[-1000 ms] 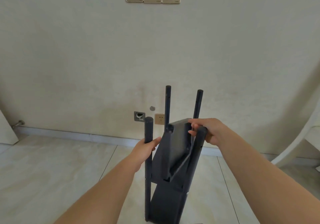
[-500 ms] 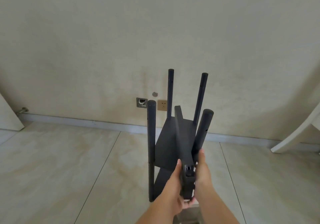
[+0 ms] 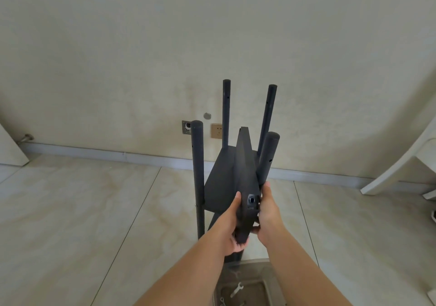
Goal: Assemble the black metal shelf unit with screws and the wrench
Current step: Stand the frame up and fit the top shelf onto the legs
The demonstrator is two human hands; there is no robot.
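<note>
Shelf panel (image 3: pixel 244 175), flat matte black metal with a folded rim and a round hole at its near corner, sits tilted on edge between your two hands, just in front of you and above the frame. Your left hand (image 3: pixel 230 225) wraps its fingers around the panel's lower left edge, thumb lying up along the face; your right hand (image 3: pixel 265 213) grips the right edge, fingers curled behind, touching the near right post (image 3: pixel 267 158). Below your wrists, a clear plastic tray (image 3: pixel 271 282) on the floor holds a small silver wrench (image 3: pixel 236 290) and some loose hardware, too small to make out. Around the panel stand four round black tube posts with capped tops and small screw holes; the near left post (image 3: pixel 197 175) rises straight, apart from the panel. A mounted black shelf (image 3: pixel 220 183) spans the posts behind your hands. Pale glossy floor tiles (image 3: pixel 70 211) spread wide to your left. Beyond, a grey skirting board meets a cream textured wall (image 3: pixel 212 34) with a gold socket (image 3: pixel 216 131), and a white curved furniture piece (image 3: pixel 401 164) closes in at far right.
</note>
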